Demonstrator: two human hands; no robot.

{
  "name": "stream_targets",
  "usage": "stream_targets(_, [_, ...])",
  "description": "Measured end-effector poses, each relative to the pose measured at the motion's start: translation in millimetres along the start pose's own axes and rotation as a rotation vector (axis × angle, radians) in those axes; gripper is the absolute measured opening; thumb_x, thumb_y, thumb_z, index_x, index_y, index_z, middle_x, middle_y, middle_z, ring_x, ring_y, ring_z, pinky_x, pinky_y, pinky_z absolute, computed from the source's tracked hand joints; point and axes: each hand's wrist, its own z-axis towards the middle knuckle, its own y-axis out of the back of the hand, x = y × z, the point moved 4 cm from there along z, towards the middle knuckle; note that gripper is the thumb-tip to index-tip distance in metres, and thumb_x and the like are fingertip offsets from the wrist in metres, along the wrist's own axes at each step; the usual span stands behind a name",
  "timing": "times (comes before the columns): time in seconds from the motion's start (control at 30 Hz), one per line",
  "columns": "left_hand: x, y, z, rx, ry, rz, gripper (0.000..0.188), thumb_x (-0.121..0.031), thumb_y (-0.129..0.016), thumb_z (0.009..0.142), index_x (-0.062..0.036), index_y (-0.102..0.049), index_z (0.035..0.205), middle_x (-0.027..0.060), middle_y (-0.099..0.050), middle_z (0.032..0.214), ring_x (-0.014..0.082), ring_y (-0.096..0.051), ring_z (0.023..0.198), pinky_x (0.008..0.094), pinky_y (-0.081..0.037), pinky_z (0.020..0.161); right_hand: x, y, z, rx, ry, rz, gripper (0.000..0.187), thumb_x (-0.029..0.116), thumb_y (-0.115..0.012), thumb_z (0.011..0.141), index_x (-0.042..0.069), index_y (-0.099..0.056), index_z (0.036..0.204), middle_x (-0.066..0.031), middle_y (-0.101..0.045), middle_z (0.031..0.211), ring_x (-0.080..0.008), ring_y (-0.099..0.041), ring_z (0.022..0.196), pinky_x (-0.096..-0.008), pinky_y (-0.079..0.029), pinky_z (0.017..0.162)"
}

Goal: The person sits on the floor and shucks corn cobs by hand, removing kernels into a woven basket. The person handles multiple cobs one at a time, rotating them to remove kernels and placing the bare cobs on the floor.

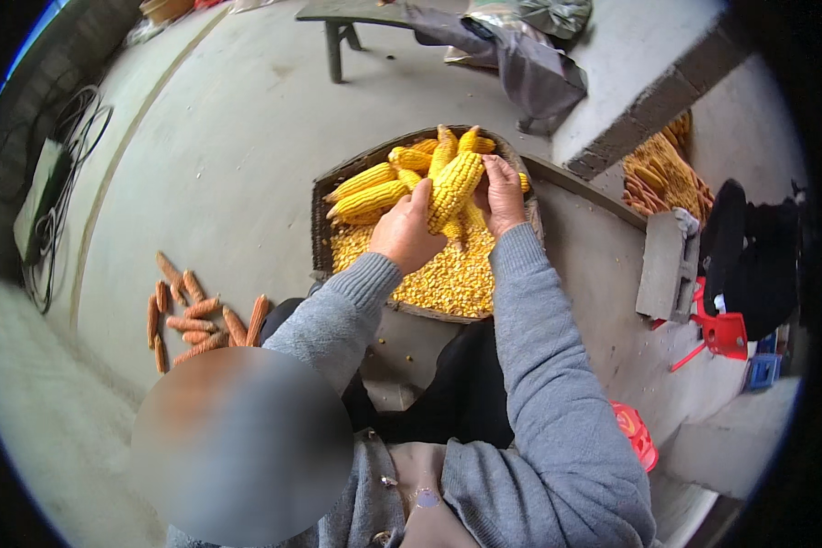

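Observation:
A yellow ear of corn (454, 189) is held slantwise between my two hands, above a dark woven basket (321, 224). My left hand (408, 231) is closed round its lower left side. On its upper right end, the fingers of my right hand (502, 194) are closed, the thumb side facing the cob. Behind it, several whole ears of corn (367, 200) lie piled in the far part of the basket. Loose yellow kernels (447, 281) cover the near part, beneath my hands. My fingertips are partly hidden by the ear.
Several bare reddish cobs (192, 323) lie on the floor at left. A bench (361, 13) stands at the far side, near a concrete ledge (648, 91). Right are a corn heap (664, 173), a hollow block (667, 265) and a red stool (724, 334). Cables (68, 173) lie far left.

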Motion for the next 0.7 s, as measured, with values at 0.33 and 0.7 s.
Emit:
stream_targets(0.33, [12.0,-21.4,36.7,0.058,-0.141,-0.047,0.073,-0.012,-0.067,0.061,-0.0018,-0.036,0.126,0.0204,-0.055,0.111,0.0316,-0.054,0.103,0.0352,-0.043,0.088,12.7,23.1,1.4,0.042,0.047,-0.309,0.023,0.025,-0.059,0.085,0.004,-0.055,0.093,0.0038,-0.052,0.074,-0.0025,-0.044,0.06,-0.0162,-0.037,0.051])
stream_targets(0.7, [24.2,-22.1,47.0,0.08,-0.15,-0.157,0.076,-0.017,-0.069,0.06,0.0021,-0.036,0.127,0.0231,-0.057,0.107,0.0316,-0.056,0.1,0.035,-0.044,0.087,6.8,20.4,-3.5,0.056,-0.029,-0.272,0.035,0.032,-0.06,0.085,0.003,-0.051,0.103,0.0005,-0.055,0.087,-0.0075,-0.05,0.077,-0.0214,-0.043,0.069])
